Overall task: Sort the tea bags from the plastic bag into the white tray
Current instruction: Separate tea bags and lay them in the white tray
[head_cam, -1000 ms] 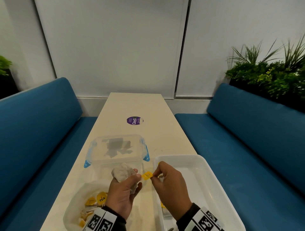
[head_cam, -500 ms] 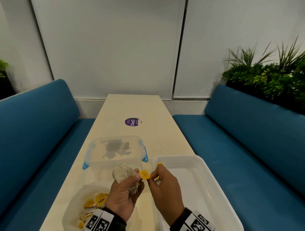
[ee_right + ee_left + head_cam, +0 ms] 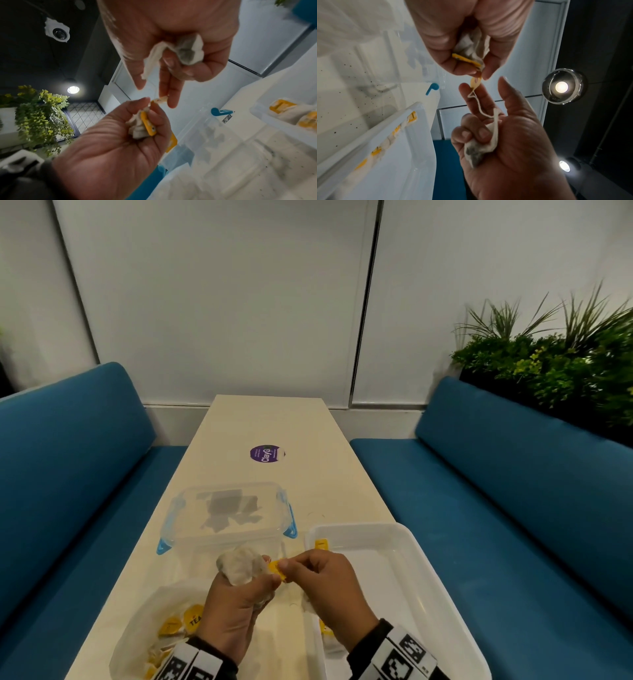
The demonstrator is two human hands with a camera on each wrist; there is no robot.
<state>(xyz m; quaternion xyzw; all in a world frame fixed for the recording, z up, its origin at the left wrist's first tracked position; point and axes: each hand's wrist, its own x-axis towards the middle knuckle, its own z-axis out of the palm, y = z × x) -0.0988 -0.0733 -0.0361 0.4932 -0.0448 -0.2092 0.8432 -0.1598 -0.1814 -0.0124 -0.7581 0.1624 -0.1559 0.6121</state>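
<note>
A tea bag is gripped in the curled left hand; its string runs to a yellow tag pinched by the right hand, in which a second bag is also held. More bags lie in the plastic bag at left and in the white tray at right. A clear box stands beyond.

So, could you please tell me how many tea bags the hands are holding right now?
2: one tea bag in the left hand, another tea bag with a yellow tag in the right hand. More may be hidden in the palms.
</note>
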